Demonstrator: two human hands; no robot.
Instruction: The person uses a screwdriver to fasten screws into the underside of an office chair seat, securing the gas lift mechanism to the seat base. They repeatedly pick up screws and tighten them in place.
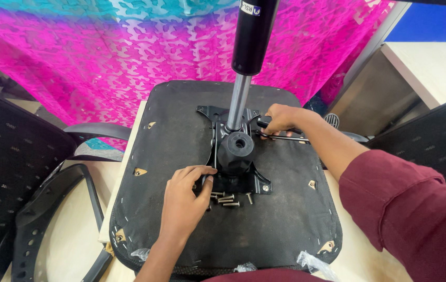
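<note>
Lying upside down on a pale table [76,245], the seat [181,136] shows its black fabric underside, dusty and stapled along the edges, with small triangular tears baring tan wood near the corners. A black metal plate [236,156] is fixed at its middle, spreading four arms toward the corners; a screw head shows on the near right arm. From the plate rises a gas lift [244,68], chrome in its lower part and a fat black cylinder above, running out of the top of the picture. A round black knob [237,149] sits just in front of its foot.

The left hand [183,201] lies flat on the seat, fingers curled against the near left arm of the plate, holding nothing that can be seen. Just beside its fingertips lies a small heap of loose silver bolts [228,198]. The right hand [281,118], in a maroon sleeve [411,209], is closed around the black lever [280,134] that juts from the plate's right side.

A black armrest [50,219] lies at the left, mesh chair backs [8,156] stand at both sides, and pink and teal cloth [102,47] hangs behind.
</note>
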